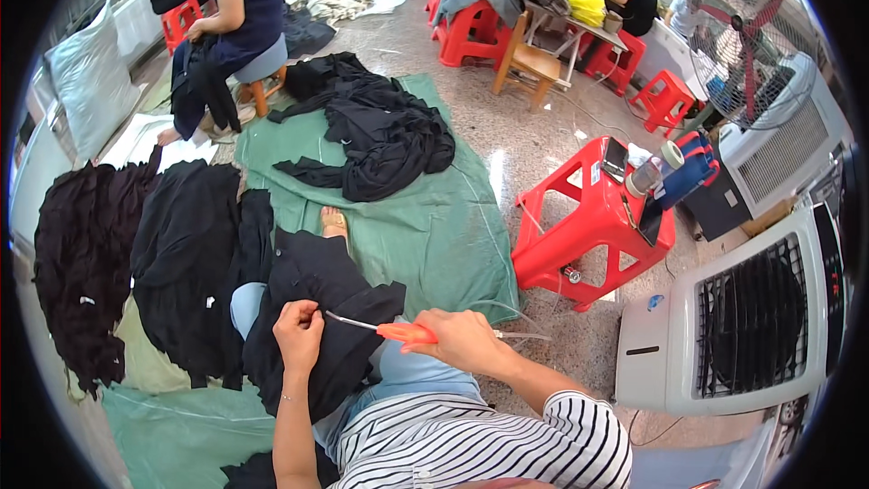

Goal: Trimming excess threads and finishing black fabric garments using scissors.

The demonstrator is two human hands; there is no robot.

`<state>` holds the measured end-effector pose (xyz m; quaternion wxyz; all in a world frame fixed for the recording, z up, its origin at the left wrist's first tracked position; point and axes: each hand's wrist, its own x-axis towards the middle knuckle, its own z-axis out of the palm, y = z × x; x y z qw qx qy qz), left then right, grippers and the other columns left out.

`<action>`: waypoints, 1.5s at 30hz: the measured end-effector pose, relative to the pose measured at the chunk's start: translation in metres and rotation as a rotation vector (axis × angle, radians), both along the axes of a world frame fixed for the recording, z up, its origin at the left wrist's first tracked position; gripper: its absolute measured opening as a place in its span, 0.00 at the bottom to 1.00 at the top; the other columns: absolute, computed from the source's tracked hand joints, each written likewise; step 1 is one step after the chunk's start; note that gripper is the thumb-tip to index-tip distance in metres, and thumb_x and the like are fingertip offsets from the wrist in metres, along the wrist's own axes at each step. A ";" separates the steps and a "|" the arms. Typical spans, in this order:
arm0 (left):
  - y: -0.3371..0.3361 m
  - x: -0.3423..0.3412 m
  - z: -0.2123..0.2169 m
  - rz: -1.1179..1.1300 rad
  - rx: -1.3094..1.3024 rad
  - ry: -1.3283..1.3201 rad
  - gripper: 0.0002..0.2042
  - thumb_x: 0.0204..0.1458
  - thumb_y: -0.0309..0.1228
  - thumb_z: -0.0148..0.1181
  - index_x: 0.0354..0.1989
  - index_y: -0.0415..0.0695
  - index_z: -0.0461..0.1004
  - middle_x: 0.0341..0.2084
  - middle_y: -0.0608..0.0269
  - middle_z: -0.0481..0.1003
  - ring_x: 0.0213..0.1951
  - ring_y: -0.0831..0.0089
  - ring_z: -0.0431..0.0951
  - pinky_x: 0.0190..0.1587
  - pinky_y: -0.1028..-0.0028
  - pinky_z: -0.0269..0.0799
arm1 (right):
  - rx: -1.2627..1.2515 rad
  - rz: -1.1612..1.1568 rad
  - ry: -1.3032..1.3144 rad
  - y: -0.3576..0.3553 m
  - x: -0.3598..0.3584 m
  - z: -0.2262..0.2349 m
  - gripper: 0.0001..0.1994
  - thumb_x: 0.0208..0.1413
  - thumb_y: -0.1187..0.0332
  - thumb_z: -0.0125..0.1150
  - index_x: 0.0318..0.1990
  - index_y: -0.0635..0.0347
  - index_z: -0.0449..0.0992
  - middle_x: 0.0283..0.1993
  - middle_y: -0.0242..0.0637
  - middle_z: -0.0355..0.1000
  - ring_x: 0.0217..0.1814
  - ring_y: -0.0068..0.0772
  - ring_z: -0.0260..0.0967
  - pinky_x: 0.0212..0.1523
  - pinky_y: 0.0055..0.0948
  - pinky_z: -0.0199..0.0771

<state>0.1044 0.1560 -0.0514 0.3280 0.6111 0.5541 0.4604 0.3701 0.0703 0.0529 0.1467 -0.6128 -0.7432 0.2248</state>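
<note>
A black garment (pixel 308 276) lies draped across my lap. My left hand (pixel 298 335) is closed in a pinch on its cloth, near the tip of a tool. In my right hand (pixel 457 341) is an orange-handled tool (pixel 407 333) with a thin metal shaft pointing left, its tip close to my left fingers. A pale tube or cord (pixel 525 336) runs out behind that hand. I cannot make out the tip's exact form. To my left lie a heap of black garments (pixel 186 244) and a heap of dark brownish garments (pixel 81 263).
A green sheet (pixel 453 235) covers the floor, with a black garment pile (pixel 389 136) on it. On the right stand a red stool (pixel 588 217) bearing a phone (pixel 615 158) and cup, a white air cooler (pixel 661 335) and a fan (pixel 747 45). A seated person (pixel 237 0) handles dark cloth.
</note>
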 end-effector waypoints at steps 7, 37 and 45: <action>0.008 -0.004 -0.018 0.004 -0.046 -0.097 0.05 0.51 0.15 0.62 0.34 0.35 0.77 0.26 0.69 0.76 0.27 0.85 0.74 0.32 0.84 0.70 | 0.147 0.016 -0.057 0.008 -0.012 -0.009 0.26 0.56 0.39 0.57 0.31 0.58 0.71 0.25 0.39 0.74 0.22 0.49 0.73 0.21 0.45 0.70; 0.137 -0.085 -0.011 -0.256 -0.399 0.822 0.17 0.51 0.29 0.62 0.51 0.49 0.78 0.31 0.51 0.80 0.38 0.53 0.81 0.43 0.58 0.74 | 0.509 0.266 0.167 -0.002 -0.075 -0.130 0.20 0.44 0.66 0.60 0.49 0.50 0.75 0.51 0.31 0.70 0.30 0.25 0.70 0.32 0.25 0.67; 0.140 -0.081 -0.006 -0.208 -0.411 0.740 0.19 0.51 0.29 0.63 0.53 0.46 0.76 0.29 0.51 0.80 0.37 0.51 0.81 0.42 0.58 0.74 | 0.485 0.273 0.176 0.000 -0.074 -0.143 0.20 0.44 0.64 0.62 0.49 0.50 0.77 0.51 0.32 0.73 0.32 0.27 0.72 0.31 0.27 0.66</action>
